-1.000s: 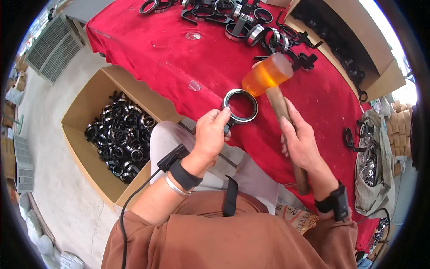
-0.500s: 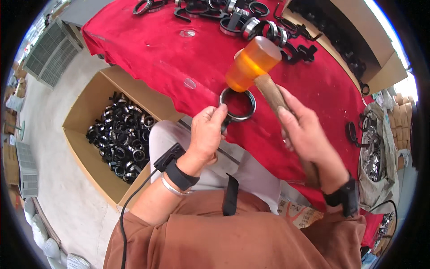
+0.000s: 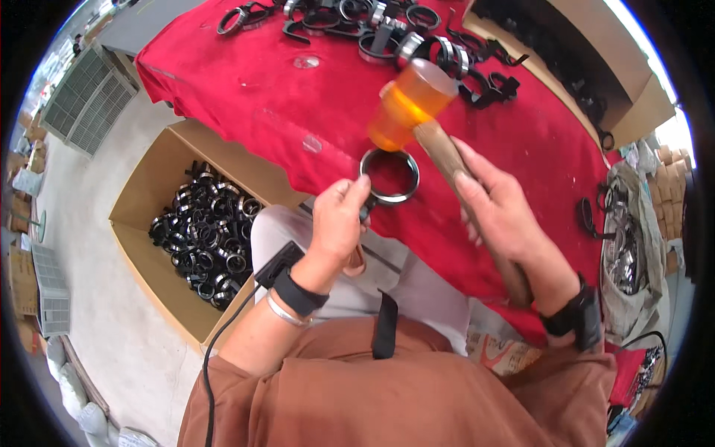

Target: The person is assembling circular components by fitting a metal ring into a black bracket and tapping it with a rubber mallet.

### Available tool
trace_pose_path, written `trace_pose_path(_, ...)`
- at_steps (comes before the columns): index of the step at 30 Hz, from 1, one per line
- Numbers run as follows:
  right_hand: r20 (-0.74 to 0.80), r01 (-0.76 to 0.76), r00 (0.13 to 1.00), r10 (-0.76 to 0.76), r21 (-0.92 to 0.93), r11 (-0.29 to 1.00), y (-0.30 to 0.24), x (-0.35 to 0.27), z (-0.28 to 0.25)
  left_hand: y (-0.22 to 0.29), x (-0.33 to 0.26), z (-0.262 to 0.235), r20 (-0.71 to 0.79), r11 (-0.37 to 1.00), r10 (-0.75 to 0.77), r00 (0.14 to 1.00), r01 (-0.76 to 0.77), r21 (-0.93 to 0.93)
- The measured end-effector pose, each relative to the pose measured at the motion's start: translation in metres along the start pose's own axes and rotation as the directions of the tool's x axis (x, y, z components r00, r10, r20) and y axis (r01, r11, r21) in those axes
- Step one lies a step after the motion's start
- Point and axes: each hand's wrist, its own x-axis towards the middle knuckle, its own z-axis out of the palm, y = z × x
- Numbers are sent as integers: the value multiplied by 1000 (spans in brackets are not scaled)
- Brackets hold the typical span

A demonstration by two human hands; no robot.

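Note:
My left hand [image 3: 339,222] pinches the lower left side of a black ring clamp with a silvery rim [image 3: 403,198], holding it over the near edge of the red cloth. In my right hand [image 3: 497,203] is a mallet [image 3: 443,153], its wooden handle gripped in closed fingers. The mallet's translucent orange head [image 3: 412,103], slightly blurred, is at the far edge of the ring. Whether head and ring touch, I cannot tell.
Several black and silver ring parts [image 3: 380,46] lie along the far side of the red-covered table [image 3: 253,89]. An open carton [image 3: 141,246] on the floor at left holds many more. Another carton [image 3: 640,112] stands far right, with a grey sack [image 3: 648,276] nearer.
The ring and both hands sit slightly further left in the picture, as does much of the table. Mallet and ring stay close together, and both grips are unchanged.

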Motion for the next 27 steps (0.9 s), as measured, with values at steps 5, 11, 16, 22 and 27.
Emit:
trace_pose_path(5,-199,267,952,-232,176,947,-7,-22,-1,1,-6,-5,6,1000,6,1000,-5,-21)
trace_pose_path(11,-186,5,980,64,349,937,54,-43,26,6,-5,0,56,995,-17,998,23,-98)
trace_pose_path(16,-222,152,973,-61,420,895,36,-60,19,1,-5,-6,42,996,-3,999,6,-89)
trace_pose_path(22,-203,200,964,-171,134,971,87,-73,43,-1,-6,4,87,986,-28,996,42,-162)
trace_pose_path(27,-124,60,992,-24,295,954,74,-78,20,11,-24,-24,-67,995,54,996,-59,-79)
